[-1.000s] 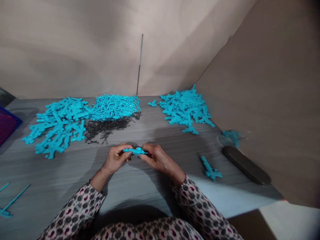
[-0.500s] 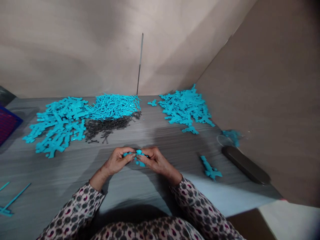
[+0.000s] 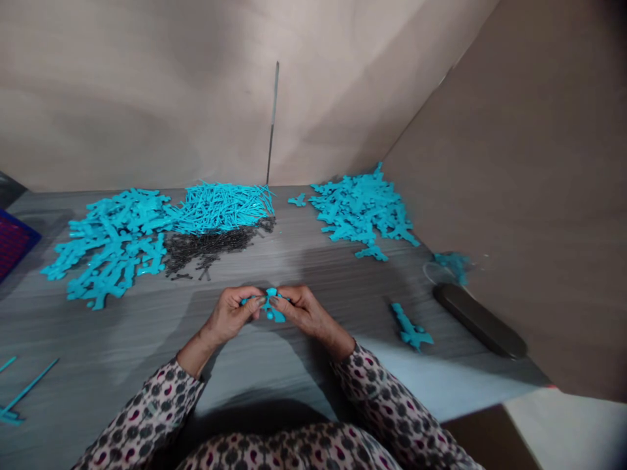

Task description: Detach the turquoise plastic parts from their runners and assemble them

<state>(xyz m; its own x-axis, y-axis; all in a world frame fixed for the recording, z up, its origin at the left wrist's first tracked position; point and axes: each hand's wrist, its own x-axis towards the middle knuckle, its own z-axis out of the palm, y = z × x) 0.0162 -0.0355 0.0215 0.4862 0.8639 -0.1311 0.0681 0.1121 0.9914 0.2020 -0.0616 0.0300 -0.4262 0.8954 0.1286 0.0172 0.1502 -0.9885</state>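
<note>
Between both hands, low over the middle of the table, is a small turquoise plastic piece point(image 3: 277, 316) with several lobes; the fingers cover much of it. My left hand point(image 3: 237, 310) pinches its left side with thumb and fingers. From the other side, my right hand point(image 3: 302, 308) grips it, thumb lying across the front. Beyond the hands lie a pile of dark thin pieces point(image 3: 210, 248) and a heap of thin turquoise sticks point(image 3: 225, 207). A single turquoise figure-like piece point(image 3: 411, 331) rests on the table to the right of my right hand.
Flat branched turquoise pieces form one pile point(image 3: 115, 241) at the left and another point(image 3: 360, 205) at the back right. A dark elongated case point(image 3: 480, 321) lies by the right wall. A blue-red basket point(image 3: 17, 245) and turquoise rods point(image 3: 29, 391) are at far left.
The turquoise piece between my hands has turned slightly, and more of its upper part shows. Both hands keep their hold, nearly in place. The whole view has shifted a little.
</note>
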